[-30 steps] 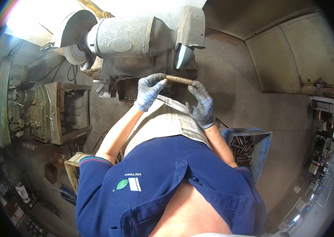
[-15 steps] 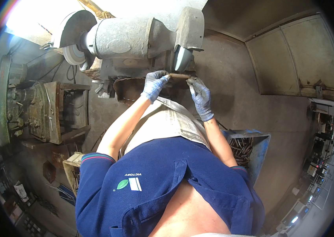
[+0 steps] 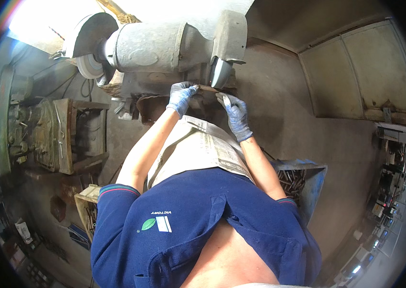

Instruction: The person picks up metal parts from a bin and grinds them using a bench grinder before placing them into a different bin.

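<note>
A slim brownish metal piece [image 3: 207,89] spans the gap between my two gloved hands. My left hand [image 3: 182,97], in a blue-grey glove, is closed on its left end. The fingertips of my right hand [image 3: 235,114], gloved alike, pinch its right end. The piece lies just below the right wheel [image 3: 221,73] of a grey bench grinder [image 3: 150,46]; I cannot tell whether it touches the wheel. A pale wheel [image 3: 89,66] sits at the grinder's left end. Below the motor, beside my left hand, is a rusty open tray [image 3: 149,109].
A blue bin [image 3: 312,185] of dark metal pieces stands by my right elbow, and a wooden box [image 3: 87,199] by my left. A green machine [image 3: 40,134] is at left. Metal panels [image 3: 356,72] stand far right. Paper-like sheeting [image 3: 198,149] covers my lap.
Both hands and the metal piece have shifted a little to the left. The piece was nearly level and now slants down to the right.
</note>
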Tool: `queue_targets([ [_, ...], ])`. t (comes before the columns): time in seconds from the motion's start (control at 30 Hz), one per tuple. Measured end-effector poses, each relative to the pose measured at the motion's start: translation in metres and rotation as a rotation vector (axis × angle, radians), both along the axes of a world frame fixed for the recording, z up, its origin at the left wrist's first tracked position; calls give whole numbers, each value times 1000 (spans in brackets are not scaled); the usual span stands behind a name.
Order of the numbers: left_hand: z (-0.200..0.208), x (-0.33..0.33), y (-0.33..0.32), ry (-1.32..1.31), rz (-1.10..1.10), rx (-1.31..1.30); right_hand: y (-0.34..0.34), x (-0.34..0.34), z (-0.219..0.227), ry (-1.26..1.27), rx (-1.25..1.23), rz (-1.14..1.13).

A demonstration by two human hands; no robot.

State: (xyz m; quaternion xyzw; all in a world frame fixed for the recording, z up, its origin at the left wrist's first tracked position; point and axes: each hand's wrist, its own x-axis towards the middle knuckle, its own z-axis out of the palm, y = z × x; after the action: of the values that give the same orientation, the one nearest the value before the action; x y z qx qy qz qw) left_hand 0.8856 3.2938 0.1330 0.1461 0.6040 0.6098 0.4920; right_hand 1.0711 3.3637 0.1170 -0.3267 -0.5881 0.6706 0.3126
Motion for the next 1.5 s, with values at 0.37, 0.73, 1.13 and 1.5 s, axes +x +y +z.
queue_targets([
  [0.37,5,-11,-36,-164,7,121,-27,-7,23,-32,609,25],
  [0.73,19,7,-38,-57,-59,209,-37,22,64,-64,780,48],
  [1.13,28,13,-30,175,-140,133,-21,20,29,-85,665,-81],
  [1.5,-3,26,1,77,-68,134,-6,21,13,-32,349,-184],
])
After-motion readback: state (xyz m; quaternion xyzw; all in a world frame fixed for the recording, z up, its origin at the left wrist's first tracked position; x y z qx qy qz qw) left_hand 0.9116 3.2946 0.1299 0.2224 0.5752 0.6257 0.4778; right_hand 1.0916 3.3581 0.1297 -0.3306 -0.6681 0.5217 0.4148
